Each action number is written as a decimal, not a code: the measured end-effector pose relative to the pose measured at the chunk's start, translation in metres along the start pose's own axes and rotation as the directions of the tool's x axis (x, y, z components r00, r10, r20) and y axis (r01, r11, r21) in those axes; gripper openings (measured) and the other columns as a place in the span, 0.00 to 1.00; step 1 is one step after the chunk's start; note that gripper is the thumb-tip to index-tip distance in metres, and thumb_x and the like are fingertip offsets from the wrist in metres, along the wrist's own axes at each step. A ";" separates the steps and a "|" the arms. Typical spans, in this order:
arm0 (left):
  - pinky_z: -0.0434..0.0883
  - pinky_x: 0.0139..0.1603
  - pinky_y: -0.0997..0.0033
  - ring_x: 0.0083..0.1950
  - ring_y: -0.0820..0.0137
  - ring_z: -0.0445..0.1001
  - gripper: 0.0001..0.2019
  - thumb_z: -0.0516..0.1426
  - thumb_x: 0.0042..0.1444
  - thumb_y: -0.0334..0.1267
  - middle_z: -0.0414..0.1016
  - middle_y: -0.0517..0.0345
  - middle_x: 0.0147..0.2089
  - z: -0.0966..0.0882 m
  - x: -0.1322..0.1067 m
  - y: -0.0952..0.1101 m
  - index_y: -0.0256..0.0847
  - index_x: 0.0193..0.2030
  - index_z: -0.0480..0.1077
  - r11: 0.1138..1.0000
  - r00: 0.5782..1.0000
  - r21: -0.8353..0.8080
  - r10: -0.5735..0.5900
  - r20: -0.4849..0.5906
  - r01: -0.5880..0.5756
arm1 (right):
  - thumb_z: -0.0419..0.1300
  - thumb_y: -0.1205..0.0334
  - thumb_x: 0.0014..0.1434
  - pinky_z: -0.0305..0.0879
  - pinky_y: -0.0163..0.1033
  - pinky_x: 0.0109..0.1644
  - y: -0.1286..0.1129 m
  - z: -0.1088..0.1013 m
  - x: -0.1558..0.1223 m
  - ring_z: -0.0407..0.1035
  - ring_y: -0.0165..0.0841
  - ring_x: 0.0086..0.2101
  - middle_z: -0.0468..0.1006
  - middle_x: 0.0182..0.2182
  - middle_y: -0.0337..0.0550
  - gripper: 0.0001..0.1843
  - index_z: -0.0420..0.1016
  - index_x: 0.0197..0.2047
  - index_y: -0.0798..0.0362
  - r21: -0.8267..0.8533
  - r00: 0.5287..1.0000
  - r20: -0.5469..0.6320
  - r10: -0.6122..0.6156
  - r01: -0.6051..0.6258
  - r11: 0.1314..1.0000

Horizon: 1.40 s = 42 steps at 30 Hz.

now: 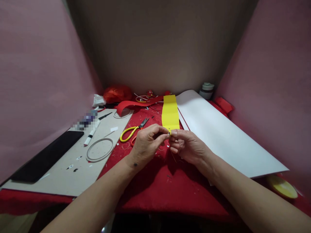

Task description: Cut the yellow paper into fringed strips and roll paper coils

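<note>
My left hand (149, 139) and my right hand (188, 144) meet fingertip to fingertip over the red cloth. Pinched between them is a small yellow piece (169, 133) with a dark spot; its exact kind is too small to make out. Just behind my fingers lies a strip of yellow corrugated paper (170, 111), its near end partly hidden by the hands. Scissors with yellow handles (128, 133) rest left of my left hand, blades apart. Part of an orange-red handle (133, 140) shows beside that hand.
A grey board (80, 174) at left carries a black flat slab (46, 158), a marker (91, 132) and a ring of grey strip (100, 149). A red corrugated strip (136, 103) curls behind. White sheets (218, 136) lie right, near a jar (206, 91) and yellow disc (283, 186).
</note>
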State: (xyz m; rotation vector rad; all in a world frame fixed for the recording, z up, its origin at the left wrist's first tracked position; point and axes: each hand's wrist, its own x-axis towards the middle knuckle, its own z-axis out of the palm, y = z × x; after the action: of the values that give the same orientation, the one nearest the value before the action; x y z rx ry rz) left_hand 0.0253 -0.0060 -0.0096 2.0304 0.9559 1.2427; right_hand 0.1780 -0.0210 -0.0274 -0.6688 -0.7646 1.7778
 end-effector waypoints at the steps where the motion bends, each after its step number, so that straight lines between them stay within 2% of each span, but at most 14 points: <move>1: 0.65 0.31 0.76 0.28 0.74 0.70 0.02 0.59 0.51 0.31 0.74 0.58 0.28 0.000 0.000 0.000 0.39 0.31 0.74 1.000 1.000 0.012 0.005 0.001 -0.005 | 0.62 0.68 0.47 0.52 0.33 0.21 0.000 0.000 0.000 0.49 0.22 0.19 0.61 0.19 0.34 0.03 0.71 0.25 0.57 0.007 1.000 0.005 -0.001 0.001 1.000; 11: 0.65 0.35 0.74 0.31 0.72 0.70 0.04 0.58 0.51 0.29 0.74 0.57 0.29 -0.001 0.000 0.002 0.40 0.30 0.74 0.994 0.995 0.042 0.098 0.002 -0.098 | 0.63 0.67 0.45 0.53 0.33 0.22 -0.001 0.002 0.000 0.47 0.23 0.19 0.60 0.19 0.33 0.04 0.71 0.24 0.55 -0.007 1.000 0.004 0.030 -0.030 1.000; 18: 0.65 0.36 0.75 0.32 0.72 0.70 0.05 0.55 0.55 0.28 0.74 0.55 0.31 -0.002 -0.001 -0.001 0.38 0.32 0.72 0.963 0.975 0.155 0.216 0.051 -0.221 | 0.62 0.68 0.47 0.52 0.34 0.23 -0.001 0.001 0.000 0.47 0.24 0.19 0.59 0.19 0.33 0.04 0.71 0.23 0.55 0.018 0.999 0.033 0.031 -0.032 0.999; 24: 0.66 0.36 0.75 0.32 0.72 0.70 0.05 0.53 0.56 0.29 0.73 0.54 0.31 -0.003 -0.002 -0.002 0.38 0.32 0.70 0.939 0.962 0.209 0.265 0.069 -0.274 | 0.63 0.66 0.48 0.52 0.33 0.23 0.000 0.000 -0.001 0.46 0.24 0.20 0.57 0.18 0.32 0.05 0.71 0.23 0.54 -0.006 0.999 0.044 0.026 -0.026 1.000; 31: 0.67 0.37 0.74 0.34 0.72 0.71 0.04 0.53 0.57 0.30 0.73 0.53 0.32 -0.003 -0.001 -0.005 0.36 0.34 0.69 0.909 0.944 0.254 0.319 0.090 -0.331 | 0.63 0.67 0.49 0.53 0.32 0.23 0.000 -0.001 -0.001 0.48 0.23 0.19 0.60 0.20 0.33 0.05 0.72 0.25 0.56 0.027 0.998 0.068 0.016 -0.018 0.999; 37: 0.68 0.34 0.74 0.32 0.73 0.70 0.04 0.52 0.58 0.29 0.72 0.55 0.30 -0.002 -0.001 -0.010 0.36 0.34 0.68 0.852 0.904 0.311 0.421 0.071 -0.422 | 0.64 0.68 0.49 0.56 0.31 0.23 0.003 -0.003 0.001 0.53 0.22 0.20 0.64 0.21 0.34 0.04 0.72 0.28 0.58 0.055 0.997 0.066 0.029 -0.033 0.998; 42: 0.68 0.33 0.75 0.32 0.73 0.70 0.05 0.51 0.59 0.28 0.71 0.54 0.30 -0.001 -0.002 -0.011 0.34 0.34 0.67 0.790 0.877 0.398 0.471 0.096 -0.467 | 0.63 0.70 0.51 0.56 0.31 0.23 0.003 -0.005 0.002 0.54 0.21 0.19 0.65 0.21 0.34 0.02 0.73 0.28 0.59 0.095 0.996 0.076 0.036 -0.043 0.995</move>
State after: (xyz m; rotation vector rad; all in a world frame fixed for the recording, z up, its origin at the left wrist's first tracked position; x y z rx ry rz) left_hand 0.0212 -0.0009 -0.0187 2.7253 0.7828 1.3820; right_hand 0.1798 -0.0193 -0.0327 -0.5600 -0.7142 1.8718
